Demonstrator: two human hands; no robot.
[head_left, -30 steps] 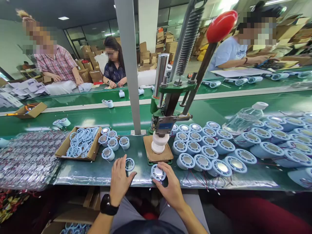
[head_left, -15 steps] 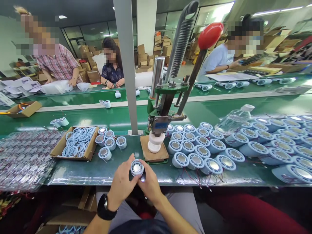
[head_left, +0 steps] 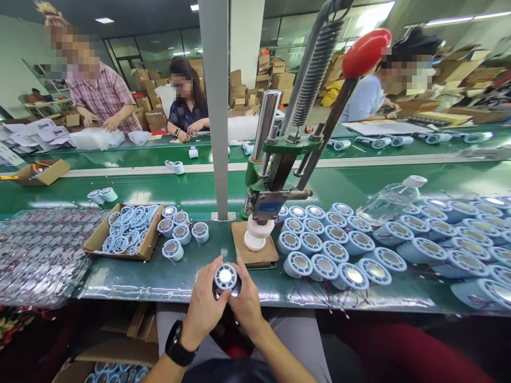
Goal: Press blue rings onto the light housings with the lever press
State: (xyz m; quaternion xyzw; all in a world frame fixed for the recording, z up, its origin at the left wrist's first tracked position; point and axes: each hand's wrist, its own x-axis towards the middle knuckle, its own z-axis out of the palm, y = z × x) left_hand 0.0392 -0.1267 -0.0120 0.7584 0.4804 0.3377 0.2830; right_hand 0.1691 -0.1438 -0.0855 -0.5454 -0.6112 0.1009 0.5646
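Green and glossy, the desk runs beneath the work. At two o'clock from the grasp stand rows of pale blue housings; at one o'clock, a lever press; at ten o'clock, a cardboard box. The left hand and right hand together clasp a single blue housing near the desk's front edge, its bright silver disc facing up.
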